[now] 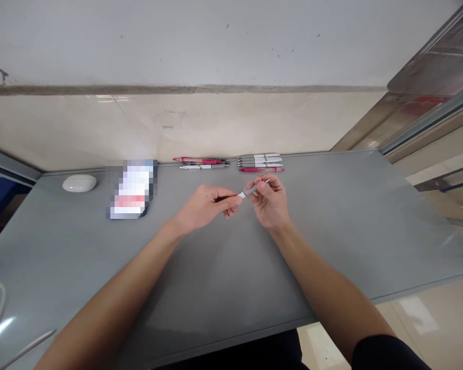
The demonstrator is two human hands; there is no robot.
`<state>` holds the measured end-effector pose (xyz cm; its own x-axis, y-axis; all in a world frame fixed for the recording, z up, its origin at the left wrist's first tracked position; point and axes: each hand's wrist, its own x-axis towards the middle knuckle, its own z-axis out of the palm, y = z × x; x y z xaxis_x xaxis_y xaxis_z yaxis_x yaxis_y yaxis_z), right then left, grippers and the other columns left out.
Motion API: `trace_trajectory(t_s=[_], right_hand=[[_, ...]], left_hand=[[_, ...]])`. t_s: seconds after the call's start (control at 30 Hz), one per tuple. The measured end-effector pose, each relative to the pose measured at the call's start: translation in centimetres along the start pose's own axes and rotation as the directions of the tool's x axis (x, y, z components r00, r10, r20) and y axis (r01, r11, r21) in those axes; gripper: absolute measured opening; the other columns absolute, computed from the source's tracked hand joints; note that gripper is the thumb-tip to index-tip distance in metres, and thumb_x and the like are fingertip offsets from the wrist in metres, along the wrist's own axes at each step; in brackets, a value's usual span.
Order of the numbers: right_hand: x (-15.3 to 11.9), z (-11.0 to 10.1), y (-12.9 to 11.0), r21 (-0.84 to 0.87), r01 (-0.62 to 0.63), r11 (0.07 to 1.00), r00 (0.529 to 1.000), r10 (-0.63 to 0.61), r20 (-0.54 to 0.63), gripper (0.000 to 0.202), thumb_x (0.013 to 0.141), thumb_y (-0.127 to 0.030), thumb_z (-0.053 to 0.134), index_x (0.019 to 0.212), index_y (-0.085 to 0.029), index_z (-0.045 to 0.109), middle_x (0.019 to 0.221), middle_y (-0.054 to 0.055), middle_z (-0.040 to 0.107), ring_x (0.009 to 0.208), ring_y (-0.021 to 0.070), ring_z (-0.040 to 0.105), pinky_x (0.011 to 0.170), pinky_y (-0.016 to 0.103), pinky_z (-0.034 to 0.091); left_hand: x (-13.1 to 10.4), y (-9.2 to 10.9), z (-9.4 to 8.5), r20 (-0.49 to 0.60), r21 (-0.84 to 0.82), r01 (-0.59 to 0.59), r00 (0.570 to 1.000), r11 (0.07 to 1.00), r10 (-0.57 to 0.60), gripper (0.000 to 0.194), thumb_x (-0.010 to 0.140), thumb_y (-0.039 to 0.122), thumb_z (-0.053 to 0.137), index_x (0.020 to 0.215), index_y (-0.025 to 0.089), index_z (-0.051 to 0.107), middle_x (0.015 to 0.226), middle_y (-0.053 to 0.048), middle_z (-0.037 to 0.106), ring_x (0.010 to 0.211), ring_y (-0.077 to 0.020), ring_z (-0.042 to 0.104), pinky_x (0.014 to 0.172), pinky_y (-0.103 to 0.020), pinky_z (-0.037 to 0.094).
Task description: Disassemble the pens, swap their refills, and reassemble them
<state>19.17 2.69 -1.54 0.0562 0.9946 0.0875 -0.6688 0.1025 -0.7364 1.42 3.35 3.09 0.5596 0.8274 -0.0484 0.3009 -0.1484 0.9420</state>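
Both my hands hold one white and grey pen (pixel 250 192) above the middle of the grey table (pixel 224 277). My left hand (pixel 208 205) pinches its white rear end. My right hand (pixel 270 200) grips the grey front part, with the metal tip sticking out above the fingers. Beyond my hands, along the table's far edge, lie two groups of pens: red and white pens (pixel 202 163) on the left, and white pens with one red pen (pixel 260 161) on the right.
A white oval case (pixel 79 183) sits at the far left of the table. A blurred card or packet (pixel 131 189) lies beside it. A white cable (pixel 0 318) curls at the near left corner. The wall stands right behind the table.
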Motion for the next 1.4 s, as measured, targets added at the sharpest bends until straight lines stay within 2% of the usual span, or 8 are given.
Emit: trace_trajectory(t_s=[0.2,0.47,0.57,0.67,0.87,1.0,1.17,1.4], right_hand=[[0.3,0.1,0.0,0.028,-0.025,0.999,1.0,0.025,0.005,0.012,0.071,-0.026,0.077,0.077,-0.027,0.066,0.077,-0.008,0.067,0.074,0.0092,0.069,0.069,0.022,0.059],[1.1,-0.5,-0.9,-0.07,-0.14,0.988,0.988,0.135,-0.071,0.022,0.077,-0.045,0.069,0.089,-0.026,0.067,0.096,-0.002,0.069,0.093,0.0149,0.067,0.077,0.029,0.058],[0.9,-0.2,-0.9,-0.197,-0.127,0.972,0.992,0.122,-0.037,0.022,0.077,-0.045,0.068,0.085,-0.024,0.068,0.093,0.0,0.068,0.091,0.016,0.066,0.079,0.033,0.058],[0.5,0.3,-0.6,-0.356,-0.077,0.931,0.997,0.082,0.0,0.023,0.076,-0.045,0.069,0.085,-0.023,0.068,0.088,0.001,0.068,0.09,0.0163,0.066,0.077,0.032,0.059],[-0.2,0.9,0.1,-0.569,0.001,0.822,0.996,0.052,0.076,0.027,0.077,-0.046,0.066,0.089,-0.023,0.07,0.085,0.002,0.069,0.083,0.0152,0.065,0.061,0.024,0.058],[-0.3,1.0,0.2,-0.576,-0.028,0.817,0.992,0.092,0.082,0.029,0.074,-0.044,0.07,0.094,-0.023,0.07,0.089,0.003,0.071,0.083,0.016,0.067,0.059,0.024,0.058],[0.0,1.0,0.3,-0.457,-0.079,0.886,0.997,0.074,-0.03,0.031,0.072,-0.044,0.073,0.095,-0.023,0.07,0.084,0.001,0.071,0.083,0.0174,0.071,0.06,0.026,0.059],[0.6,0.9,1.0,-0.14,-0.094,0.986,0.98,0.067,-0.189,0.029,0.069,-0.046,0.075,0.08,-0.022,0.064,0.089,-0.002,0.069,0.086,0.0154,0.071,0.072,0.028,0.059]], left_hand=[[0.1,-0.3,0.4,-0.058,0.082,-0.024,0.998,0.996,0.029,0.03,0.086,0.045,0.057,0.075,0.019,0.068,0.069,0.0,0.065,0.063,-0.0127,0.06,0.065,-0.024,0.048],[0.2,-0.4,0.8,-0.19,-0.14,-0.005,0.982,0.99,-0.022,0.032,0.083,0.049,0.061,0.088,0.018,0.068,0.079,-0.005,0.071,0.071,-0.0164,0.065,0.073,-0.03,0.053],[0.2,-0.6,1.2,-0.254,-0.398,-0.016,0.963,0.917,-0.093,0.033,0.082,0.045,0.065,0.101,0.017,0.065,0.086,-0.007,0.073,0.081,-0.0194,0.069,0.084,-0.037,0.053],[0.3,-0.6,1.7,-0.34,-0.58,-0.105,0.932,0.808,-0.123,0.028,0.08,0.036,0.07,0.098,0.016,0.062,0.092,-0.009,0.074,0.091,-0.0204,0.069,0.094,-0.041,0.05],[0.5,-0.6,2.1,-0.474,-0.717,-0.254,0.861,0.649,-0.186,0.022,0.079,0.026,0.071,0.084,0.019,0.051,0.105,-0.005,0.072,0.109,-0.0196,0.065,0.101,-0.04,0.047],[0.4,-1.1,2.6,-0.522,-0.697,-0.295,0.834,0.653,-0.18,0.024,0.08,0.03,0.069,0.085,0.02,0.047,0.112,-0.006,0.071,0.112,-0.0188,0.063,0.103,-0.041,0.045],[-0.3,-1.6,3.1,-0.487,-0.695,-0.275,0.86,0.665,-0.154,0.024,0.079,0.028,0.072,0.093,0.019,0.054,0.109,-0.007,0.071,0.111,-0.0195,0.063,0.104,-0.041,0.045],[-1.8,-2.6,2.4,-0.493,-0.448,-0.144,0.863,0.882,-0.109,0.03,0.083,0.042,0.064,0.1,0.017,0.063,0.116,-0.01,0.067,0.119,-0.0241,0.058,0.101,-0.041,0.045]])
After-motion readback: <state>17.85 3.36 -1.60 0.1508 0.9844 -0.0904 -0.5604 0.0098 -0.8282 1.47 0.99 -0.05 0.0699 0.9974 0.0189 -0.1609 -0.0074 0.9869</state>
